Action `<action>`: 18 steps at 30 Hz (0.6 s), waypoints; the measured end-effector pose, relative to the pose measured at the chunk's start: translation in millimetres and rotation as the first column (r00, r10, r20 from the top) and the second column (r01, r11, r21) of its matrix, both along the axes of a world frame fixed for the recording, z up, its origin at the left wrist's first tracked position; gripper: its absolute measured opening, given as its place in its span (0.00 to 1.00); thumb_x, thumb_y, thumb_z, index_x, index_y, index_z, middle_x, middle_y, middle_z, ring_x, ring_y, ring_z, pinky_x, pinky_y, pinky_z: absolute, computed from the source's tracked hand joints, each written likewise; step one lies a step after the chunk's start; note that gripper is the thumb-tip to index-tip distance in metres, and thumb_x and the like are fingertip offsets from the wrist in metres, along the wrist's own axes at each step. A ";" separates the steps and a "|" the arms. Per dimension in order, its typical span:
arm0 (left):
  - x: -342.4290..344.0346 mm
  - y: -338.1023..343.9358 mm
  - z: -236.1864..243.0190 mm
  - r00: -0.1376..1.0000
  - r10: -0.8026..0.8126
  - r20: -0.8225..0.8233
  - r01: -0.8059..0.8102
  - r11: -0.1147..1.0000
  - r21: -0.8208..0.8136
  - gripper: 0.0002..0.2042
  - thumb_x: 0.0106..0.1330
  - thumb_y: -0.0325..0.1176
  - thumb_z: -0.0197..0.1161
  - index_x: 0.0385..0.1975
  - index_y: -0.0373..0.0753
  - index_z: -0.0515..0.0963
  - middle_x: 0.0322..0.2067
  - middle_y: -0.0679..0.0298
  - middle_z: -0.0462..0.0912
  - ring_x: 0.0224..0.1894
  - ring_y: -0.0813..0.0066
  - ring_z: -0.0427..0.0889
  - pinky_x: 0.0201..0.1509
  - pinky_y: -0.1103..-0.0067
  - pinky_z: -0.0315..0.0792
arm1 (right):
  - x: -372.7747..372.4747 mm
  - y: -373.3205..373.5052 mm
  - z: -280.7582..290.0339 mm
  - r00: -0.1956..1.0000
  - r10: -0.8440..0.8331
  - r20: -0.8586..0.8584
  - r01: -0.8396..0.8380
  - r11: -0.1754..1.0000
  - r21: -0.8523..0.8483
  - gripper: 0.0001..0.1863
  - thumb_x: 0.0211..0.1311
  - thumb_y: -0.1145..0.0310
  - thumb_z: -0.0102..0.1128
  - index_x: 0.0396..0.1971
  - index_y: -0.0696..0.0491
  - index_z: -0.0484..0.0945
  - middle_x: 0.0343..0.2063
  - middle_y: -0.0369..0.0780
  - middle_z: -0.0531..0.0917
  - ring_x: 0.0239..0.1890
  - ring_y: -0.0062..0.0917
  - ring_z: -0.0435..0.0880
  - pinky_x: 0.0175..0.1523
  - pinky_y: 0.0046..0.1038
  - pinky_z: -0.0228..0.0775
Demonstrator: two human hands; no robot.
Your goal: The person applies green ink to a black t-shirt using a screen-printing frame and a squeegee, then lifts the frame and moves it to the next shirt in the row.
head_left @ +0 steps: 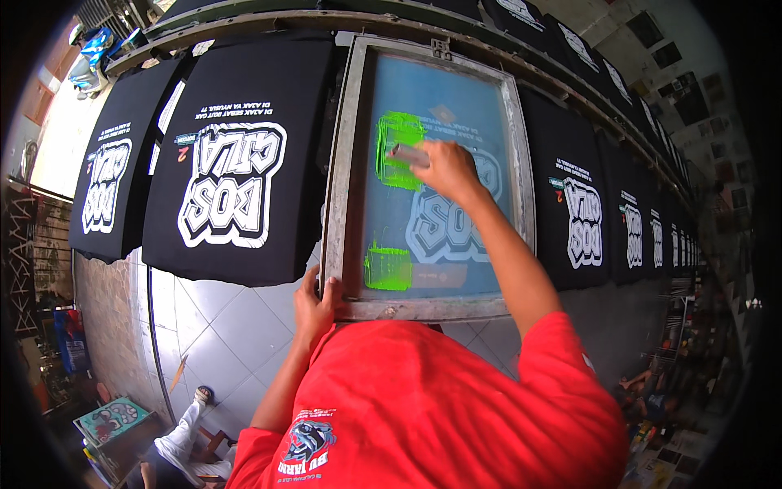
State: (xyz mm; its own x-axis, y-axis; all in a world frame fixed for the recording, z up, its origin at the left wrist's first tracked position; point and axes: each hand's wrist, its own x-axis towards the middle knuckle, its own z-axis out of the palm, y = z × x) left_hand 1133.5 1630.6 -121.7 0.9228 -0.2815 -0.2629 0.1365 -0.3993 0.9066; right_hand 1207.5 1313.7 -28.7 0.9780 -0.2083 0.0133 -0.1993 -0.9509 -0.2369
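A screen printing frame (423, 310) lies in front of me, its blue mesh (464, 81) stretched inside a worn metal rim. My right hand (446, 169) is closed around a small squeegee (407, 155) over the upper left of the mesh. Bright green ink (401, 129) is smeared thickly around and under the squeegee. Lower down sits a second green ink patch (388, 269), near the frame's left side. My left hand (314, 303) grips the frame's lower left corner, thumb on the rim. Through the mesh a pale printed design shows faintly; the squeegee's blade edge is hidden.
Black shirts with white lettering line both sides: a large shirt (252, 90) at left, another shirt (562, 138) at right, and several beyond. A metal rail (269, 23) runs behind. At lower left are a seated person's leg (183, 432) and a box (114, 420).
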 end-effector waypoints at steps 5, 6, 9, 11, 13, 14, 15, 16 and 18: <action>2.7 0.5 -0.7 0.999 -0.028 0.039 0.025 0.997 0.068 0.20 0.62 0.40 0.58 0.47 0.32 0.72 0.20 0.54 0.79 0.23 0.66 0.81 0.28 0.75 0.71 | 55.8 -37.2 -5.9 0.979 0.065 0.192 -0.064 0.998 -0.012 0.13 0.46 0.70 0.61 0.35 0.50 0.80 0.30 0.44 0.83 0.35 0.40 0.82 0.41 0.37 0.74; 2.7 0.9 -1.3 0.999 -0.027 0.046 0.023 0.997 0.075 0.19 0.62 0.40 0.58 0.47 0.32 0.72 0.20 0.53 0.79 0.23 0.66 0.80 0.27 0.74 0.70 | 58.6 -37.9 -10.7 0.983 0.045 0.181 -0.042 0.999 -0.017 0.13 0.45 0.70 0.61 0.35 0.50 0.80 0.30 0.44 0.83 0.36 0.40 0.81 0.41 0.37 0.74; -0.5 3.5 -26.7 0.983 -0.008 0.184 -0.004 0.998 0.068 0.19 0.62 0.40 0.58 0.47 0.32 0.72 0.20 0.53 0.78 0.21 0.67 0.78 0.26 0.73 0.68 | 60.2 -33.4 -23.5 0.986 0.018 0.164 -0.010 0.999 -0.050 0.13 0.44 0.69 0.62 0.34 0.50 0.79 0.31 0.44 0.83 0.37 0.39 0.81 0.42 0.37 0.73; -0.4 1.1 -18.9 0.985 0.003 0.170 -0.012 0.999 0.047 0.20 0.62 0.40 0.58 0.47 0.32 0.72 0.20 0.52 0.78 0.22 0.65 0.78 0.26 0.72 0.68 | 49.9 -29.1 -31.0 0.983 0.030 0.183 -0.013 0.996 -0.090 0.14 0.44 0.69 0.62 0.35 0.50 0.79 0.31 0.44 0.82 0.37 0.39 0.80 0.42 0.37 0.73; -0.3 -0.1 -4.7 1.000 0.010 0.015 -0.010 1.000 0.017 0.20 0.62 0.40 0.58 0.48 0.31 0.71 0.22 0.50 0.79 0.24 0.62 0.79 0.28 0.71 0.70 | 34.0 -20.8 -34.4 0.990 0.035 0.135 -0.026 0.997 -0.069 0.14 0.43 0.69 0.62 0.34 0.50 0.79 0.30 0.44 0.82 0.37 0.39 0.80 0.42 0.37 0.73; -0.8 -0.1 -5.6 1.000 0.010 0.005 -0.010 1.000 0.021 0.21 0.62 0.41 0.59 0.48 0.31 0.71 0.22 0.49 0.79 0.24 0.60 0.79 0.29 0.71 0.70 | 25.1 -13.4 -31.3 0.993 0.039 0.115 -0.032 0.998 -0.063 0.14 0.43 0.69 0.63 0.34 0.49 0.80 0.30 0.44 0.82 0.37 0.39 0.80 0.42 0.38 0.73; -0.9 1.0 -7.8 1.000 0.008 -0.006 -0.008 1.000 0.025 0.21 0.62 0.41 0.59 0.48 0.31 0.71 0.23 0.48 0.79 0.25 0.59 0.79 0.30 0.71 0.70 | 14.6 -4.3 -28.5 0.991 0.049 0.126 -0.039 0.996 -0.085 0.12 0.43 0.70 0.63 0.32 0.49 0.80 0.29 0.40 0.83 0.35 0.36 0.81 0.41 0.36 0.75; -0.8 1.7 -9.9 1.000 0.002 -0.016 -0.002 1.000 0.028 0.22 0.62 0.41 0.59 0.49 0.30 0.71 0.24 0.47 0.79 0.26 0.57 0.79 0.31 0.70 0.70 | 3.5 3.2 -23.5 0.992 0.058 0.113 -0.051 0.997 -0.065 0.11 0.43 0.71 0.63 0.31 0.49 0.80 0.29 0.40 0.83 0.35 0.36 0.81 0.41 0.36 0.75; -1.0 3.5 -14.6 1.000 -0.001 -0.004 0.001 1.000 0.030 0.22 0.62 0.41 0.59 0.49 0.30 0.71 0.26 0.46 0.80 0.28 0.55 0.80 0.34 0.69 0.71 | -11.6 14.4 -15.3 0.992 0.081 0.094 -0.079 0.997 -0.019 0.10 0.42 0.71 0.62 0.30 0.50 0.80 0.28 0.41 0.83 0.35 0.36 0.81 0.40 0.36 0.74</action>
